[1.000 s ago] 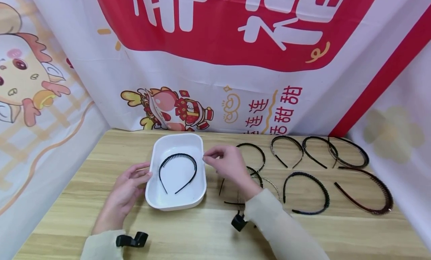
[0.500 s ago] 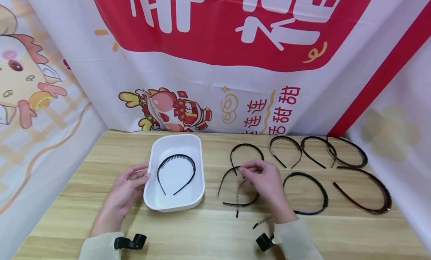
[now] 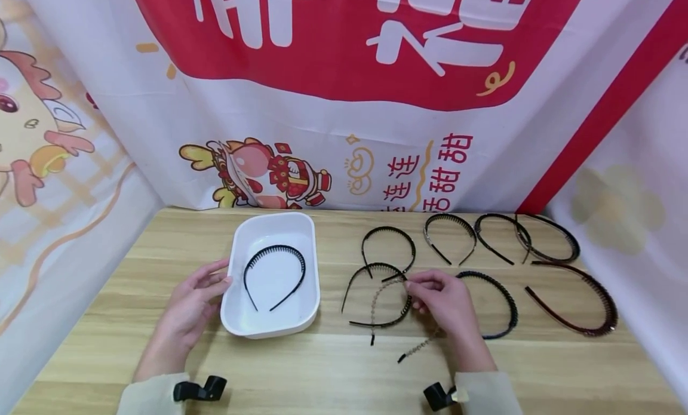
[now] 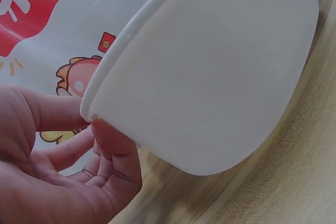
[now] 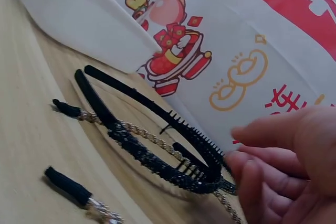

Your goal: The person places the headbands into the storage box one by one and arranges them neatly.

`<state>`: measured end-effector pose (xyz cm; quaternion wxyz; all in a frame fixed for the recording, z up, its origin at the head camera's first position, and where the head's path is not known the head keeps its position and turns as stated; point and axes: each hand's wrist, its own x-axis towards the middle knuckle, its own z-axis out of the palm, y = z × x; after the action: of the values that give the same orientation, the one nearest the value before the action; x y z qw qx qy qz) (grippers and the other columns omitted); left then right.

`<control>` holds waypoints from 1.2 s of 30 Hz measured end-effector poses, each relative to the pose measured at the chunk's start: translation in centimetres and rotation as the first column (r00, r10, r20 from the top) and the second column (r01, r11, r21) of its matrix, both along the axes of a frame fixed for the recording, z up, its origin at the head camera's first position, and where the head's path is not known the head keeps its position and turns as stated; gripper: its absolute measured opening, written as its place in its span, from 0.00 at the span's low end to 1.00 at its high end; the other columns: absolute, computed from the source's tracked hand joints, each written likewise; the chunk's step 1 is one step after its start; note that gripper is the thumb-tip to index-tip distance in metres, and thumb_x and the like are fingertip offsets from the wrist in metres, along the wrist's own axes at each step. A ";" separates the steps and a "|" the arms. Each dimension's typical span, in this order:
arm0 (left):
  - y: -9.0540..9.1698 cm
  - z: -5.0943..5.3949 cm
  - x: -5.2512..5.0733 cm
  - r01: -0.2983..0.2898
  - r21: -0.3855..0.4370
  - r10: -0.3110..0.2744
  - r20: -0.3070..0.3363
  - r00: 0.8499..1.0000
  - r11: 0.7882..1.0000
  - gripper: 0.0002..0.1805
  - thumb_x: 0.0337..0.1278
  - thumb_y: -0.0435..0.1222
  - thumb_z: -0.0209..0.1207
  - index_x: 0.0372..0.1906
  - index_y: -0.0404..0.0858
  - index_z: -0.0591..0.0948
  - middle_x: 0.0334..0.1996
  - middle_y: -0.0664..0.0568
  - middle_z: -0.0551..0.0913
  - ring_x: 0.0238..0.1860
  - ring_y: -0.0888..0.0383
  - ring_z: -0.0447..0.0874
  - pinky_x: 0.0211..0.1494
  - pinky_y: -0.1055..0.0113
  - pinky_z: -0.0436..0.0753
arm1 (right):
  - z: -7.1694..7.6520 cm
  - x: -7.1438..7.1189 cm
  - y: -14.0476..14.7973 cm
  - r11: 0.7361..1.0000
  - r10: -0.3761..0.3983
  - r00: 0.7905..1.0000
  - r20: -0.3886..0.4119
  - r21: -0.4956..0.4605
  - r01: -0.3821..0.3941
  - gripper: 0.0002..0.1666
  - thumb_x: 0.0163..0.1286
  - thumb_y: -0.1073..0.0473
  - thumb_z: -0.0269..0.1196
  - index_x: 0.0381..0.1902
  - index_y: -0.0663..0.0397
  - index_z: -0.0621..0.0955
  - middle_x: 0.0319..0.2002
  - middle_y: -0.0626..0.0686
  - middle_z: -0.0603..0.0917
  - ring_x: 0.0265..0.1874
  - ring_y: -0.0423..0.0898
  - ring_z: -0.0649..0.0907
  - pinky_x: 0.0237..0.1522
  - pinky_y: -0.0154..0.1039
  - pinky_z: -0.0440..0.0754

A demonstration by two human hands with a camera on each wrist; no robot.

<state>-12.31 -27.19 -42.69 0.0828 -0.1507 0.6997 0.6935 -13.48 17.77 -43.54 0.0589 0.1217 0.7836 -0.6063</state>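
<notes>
My left hand (image 3: pixel 196 304) holds the left rim of a white plastic tub (image 4: pixel 210 77), thumb and forefinger at its lip. Inside the tub lies a black toothed headband (image 3: pixel 301 261). My right hand (image 3: pixel 443 298) is over the right of the table, its fingertips beside a black beaded headband (image 5: pixel 152 153). In the right wrist view nothing shows between thumb and forefinger. That headband overlaps another thin black toothed one (image 3: pixel 348 289). A gold braided headband (image 5: pixel 157 142) runs through them, partly hidden by my hand; its black-tipped end (image 3: pixel 411 352) lies nearer me.
Another black headband (image 3: pixel 388 228) lies just behind. Several more headbands lie at the right, among them a dark blue one (image 3: pixel 507 295) and a reddish-brown one (image 3: pixel 610 295). A printed cloth (image 3: pixel 333 128) hangs behind the wooden table (image 3: pixel 322 379).
My right hand has moved from the tub's right rim to the overlapping headbands. The left hand keeps its place at the tub. The head view has shifted slightly.
</notes>
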 end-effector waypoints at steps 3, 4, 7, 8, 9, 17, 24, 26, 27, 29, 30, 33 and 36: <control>-0.1 0.0 0.1 0.001 -0.001 -0.001 0.006 1.000 1.000 0.36 0.77 0.36 0.63 0.83 0.43 0.64 0.49 0.67 0.84 0.53 0.67 0.83 0.56 0.72 0.86 | -0.2 0.0 0.2 0.998 0.066 0.998 0.009 0.022 -0.066 0.18 0.68 0.60 0.76 0.52 0.62 0.86 0.33 0.54 0.90 0.27 0.46 0.86 0.29 0.36 0.88; -0.2 0.0 0.1 0.002 0.004 -0.002 0.003 1.000 1.000 0.36 0.77 0.36 0.63 0.83 0.42 0.64 0.49 0.67 0.84 0.53 0.66 0.84 0.56 0.71 0.86 | -0.2 -0.1 0.3 0.996 0.080 0.997 0.012 0.025 -0.080 0.18 0.68 0.60 0.76 0.52 0.63 0.86 0.33 0.54 0.90 0.26 0.46 0.86 0.29 0.36 0.88; -0.3 0.0 0.1 0.001 0.015 -0.001 -0.008 1.000 1.000 0.35 0.77 0.36 0.63 0.82 0.43 0.65 0.49 0.66 0.84 0.53 0.66 0.84 0.56 0.71 0.86 | -0.3 0.0 0.4 0.993 0.110 0.994 0.021 0.034 -0.111 0.19 0.67 0.60 0.76 0.51 0.64 0.85 0.32 0.55 0.90 0.26 0.46 0.86 0.28 0.36 0.88; -0.3 0.0 0.1 0.001 0.020 0.000 -0.011 1.000 1.000 0.35 0.77 0.36 0.63 0.82 0.44 0.66 0.49 0.67 0.84 0.53 0.66 0.84 0.56 0.71 0.86 | -0.3 -0.1 0.5 0.993 0.115 0.993 0.024 0.037 -0.116 0.19 0.67 0.60 0.77 0.51 0.65 0.85 0.32 0.55 0.90 0.26 0.46 0.86 0.28 0.37 0.88; -0.3 -0.1 0.2 0.001 0.025 -0.001 -0.014 1.000 1.000 0.34 0.77 0.36 0.63 0.82 0.45 0.66 0.49 0.67 0.84 0.53 0.66 0.84 0.56 0.71 0.86 | -0.3 -0.1 0.5 0.992 0.115 0.993 0.028 0.038 -0.116 0.20 0.66 0.60 0.77 0.51 0.64 0.85 0.33 0.55 0.90 0.26 0.46 0.86 0.28 0.37 0.88; -0.3 -0.2 0.2 0.003 0.042 -0.003 -0.007 1.000 0.999 0.33 0.76 0.35 0.64 0.80 0.46 0.67 0.50 0.66 0.85 0.53 0.66 0.84 0.57 0.71 0.86 | -0.7 -0.2 0.6 0.988 0.102 0.994 0.042 0.112 -0.106 0.19 0.62 0.60 0.80 0.45 0.62 0.84 0.29 0.53 0.89 0.22 0.45 0.86 0.26 0.37 0.88; -0.2 -0.2 0.0 -0.003 0.050 0.004 -0.009 1.000 0.999 0.29 0.76 0.35 0.64 0.76 0.48 0.71 0.48 0.67 0.84 0.53 0.66 0.83 0.56 0.72 0.86 | -0.7 -0.2 0.6 0.977 0.098 0.994 0.057 0.187 -0.107 0.17 0.62 0.59 0.80 0.42 0.60 0.84 0.28 0.54 0.89 0.20 0.45 0.86 0.25 0.37 0.88; -0.2 -0.2 0.0 -0.006 0.073 0.007 -0.019 1.000 0.997 0.26 0.76 0.34 0.63 0.73 0.50 0.75 0.48 0.67 0.85 0.52 0.67 0.84 0.55 0.72 0.86 | -0.7 -0.2 0.6 0.975 0.098 0.993 0.061 0.195 -0.108 0.18 0.63 0.58 0.80 0.42 0.59 0.84 0.28 0.54 0.89 0.20 0.45 0.86 0.25 0.38 0.88; -0.2 -0.2 0.1 -0.006 0.084 0.008 -0.025 1.000 0.996 0.24 0.76 0.34 0.63 0.70 0.51 0.76 0.47 0.66 0.86 0.51 0.67 0.84 0.54 0.72 0.87 | -0.6 -0.2 0.6 0.975 0.100 0.993 0.062 0.195 -0.110 0.18 0.63 0.57 0.80 0.42 0.59 0.84 0.29 0.54 0.89 0.20 0.45 0.87 0.25 0.38 0.89; -0.3 -0.2 0.1 -0.008 0.105 0.012 -0.034 0.999 0.994 0.21 0.76 0.33 0.63 0.67 0.53 0.78 0.47 0.66 0.87 0.51 0.67 0.85 0.53 0.72 0.87 | -0.6 -0.2 0.6 0.976 0.101 0.993 0.063 0.190 -0.111 0.18 0.63 0.57 0.80 0.43 0.60 0.84 0.29 0.54 0.90 0.21 0.45 0.87 0.26 0.39 0.89; -0.3 -0.3 0.1 -0.006 0.108 0.010 -0.039 0.999 0.994 0.21 0.76 0.33 0.63 0.66 0.53 0.78 0.47 0.67 0.87 0.50 0.67 0.85 0.52 0.72 0.87 | -0.6 -0.3 0.6 0.976 0.102 0.993 0.063 0.185 -0.112 0.19 0.63 0.57 0.80 0.43 0.60 0.84 0.29 0.54 0.90 0.21 0.45 0.87 0.27 0.39 0.90; -0.4 -0.2 0.2 -0.004 0.109 0.008 -0.041 0.999 0.994 0.21 0.76 0.33 0.63 0.67 0.52 0.78 0.47 0.66 0.87 0.51 0.67 0.86 0.52 0.72 0.87 | -0.6 -0.3 0.5 0.979 0.102 0.993 0.063 0.169 -0.111 0.19 0.64 0.56 0.80 0.44 0.60 0.84 0.30 0.54 0.90 0.22 0.46 0.87 0.27 0.39 0.90; -0.4 -0.1 0.1 -0.003 0.101 0.007 -0.037 0.999 0.995 0.23 0.76 0.34 0.64 0.70 0.50 0.76 0.48 0.67 0.87 0.51 0.67 0.85 0.53 0.72 0.87 | -0.7 -0.3 0.5 0.978 0.106 0.992 0.072 0.172 -0.117 0.20 0.63 0.57 0.80 0.45 0.60 0.83 0.30 0.55 0.90 0.22 0.46 0.87 0.27 0.39 0.90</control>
<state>-12.18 -27.55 -42.84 0.0754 -0.1351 0.6648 0.7308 -13.77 18.32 -44.20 0.1063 0.1012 0.8373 -0.5266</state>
